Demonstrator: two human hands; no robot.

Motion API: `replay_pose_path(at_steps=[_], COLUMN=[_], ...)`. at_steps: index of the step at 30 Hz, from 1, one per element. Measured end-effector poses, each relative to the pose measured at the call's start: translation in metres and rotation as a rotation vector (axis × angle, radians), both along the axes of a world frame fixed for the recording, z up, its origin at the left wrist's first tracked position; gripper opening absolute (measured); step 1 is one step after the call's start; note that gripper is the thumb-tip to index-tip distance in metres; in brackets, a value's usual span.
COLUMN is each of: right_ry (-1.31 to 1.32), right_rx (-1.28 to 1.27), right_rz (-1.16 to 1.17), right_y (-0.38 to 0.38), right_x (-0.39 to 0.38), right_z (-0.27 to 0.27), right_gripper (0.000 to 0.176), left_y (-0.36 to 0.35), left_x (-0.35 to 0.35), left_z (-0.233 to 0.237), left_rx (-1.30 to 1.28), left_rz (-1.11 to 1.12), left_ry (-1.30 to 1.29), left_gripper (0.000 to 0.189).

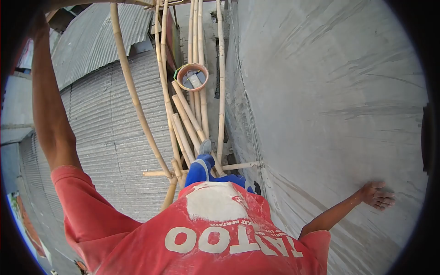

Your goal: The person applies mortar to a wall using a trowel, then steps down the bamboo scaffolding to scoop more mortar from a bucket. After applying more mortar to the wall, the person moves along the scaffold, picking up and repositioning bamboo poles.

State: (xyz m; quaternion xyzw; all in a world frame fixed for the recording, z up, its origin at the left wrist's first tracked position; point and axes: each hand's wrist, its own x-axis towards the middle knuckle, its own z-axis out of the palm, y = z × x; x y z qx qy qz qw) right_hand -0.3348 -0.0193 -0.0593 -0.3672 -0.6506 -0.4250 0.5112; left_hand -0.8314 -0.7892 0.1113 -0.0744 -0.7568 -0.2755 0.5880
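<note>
One hand, the right hand (378,195), lies open and flat, fingers loosely spread, palm pressed on the plastered wall (330,91), grasping nothing; the left hand is lost past the upper frame edge, grip cannot be told; bamboo scaffold (183,119) runs beside the wall's foot; orange bucket (191,76) rests on it, well apart from the right hand.
</note>
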Motion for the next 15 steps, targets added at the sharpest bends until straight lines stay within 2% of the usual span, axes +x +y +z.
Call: replay_pose_path(at_steps=[15], right_ry=[0.042], right_rx=[0.077], right_rz=[0.074], right_y=[0.005], right_x=[-0.001], right_z=[0.001], right_gripper=[0.060], left_y=[-0.023], left_x=[-0.009], left_z=[-0.001], left_rx=[-0.079], left_rz=[0.057], left_ry=[0.024], left_gripper=[0.065])
